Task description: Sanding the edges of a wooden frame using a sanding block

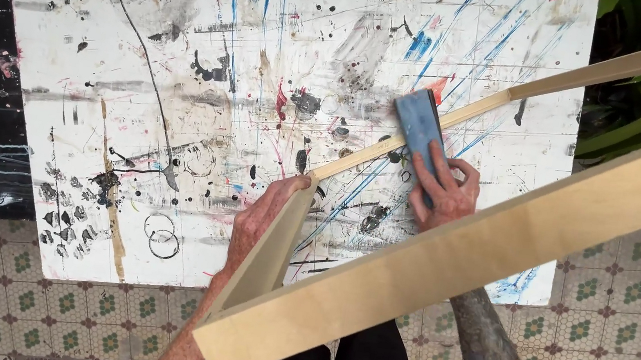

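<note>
right hand (444,190) is pressing a blue rectangular sanding block (420,123) flat on the far rail of a pale wooden open frame (441,266), fingers curled round the block's near end. left hand (262,214) is wrapped shut around the frame's short side rail, bracing it. the frame sits tilted over the right half of the paint-splattered white board table (141,99), hanging off its near and right edges. i reckon that thin rail could flex or the frame could skid if the bracing grip eases.
</note>
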